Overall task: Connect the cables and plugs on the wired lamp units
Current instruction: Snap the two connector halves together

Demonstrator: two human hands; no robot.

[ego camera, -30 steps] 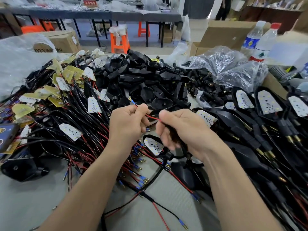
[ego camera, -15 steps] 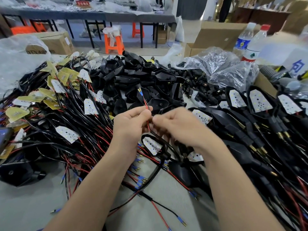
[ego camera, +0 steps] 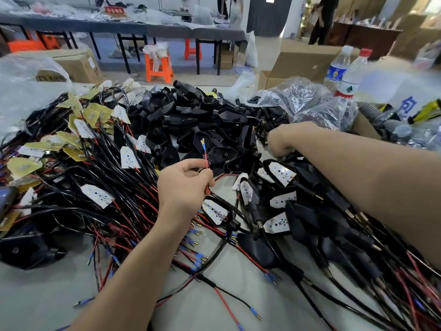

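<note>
Pinching 2 wire ends (ego camera: pixel 205 155), terminals pointing up: left hand (ego camera: pixel 183 185). Plug pile (ego camera: pixel 269 115) lies up-right; right hand (ego camera: pixel 278 145) nearer, fingers hidden, grip unclear.

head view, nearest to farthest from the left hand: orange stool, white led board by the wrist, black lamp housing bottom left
1. White LED board, just right of the left hand gripping a red wire.
2. Black lamp housing, near left.
3. Orange stool, far back.
</note>
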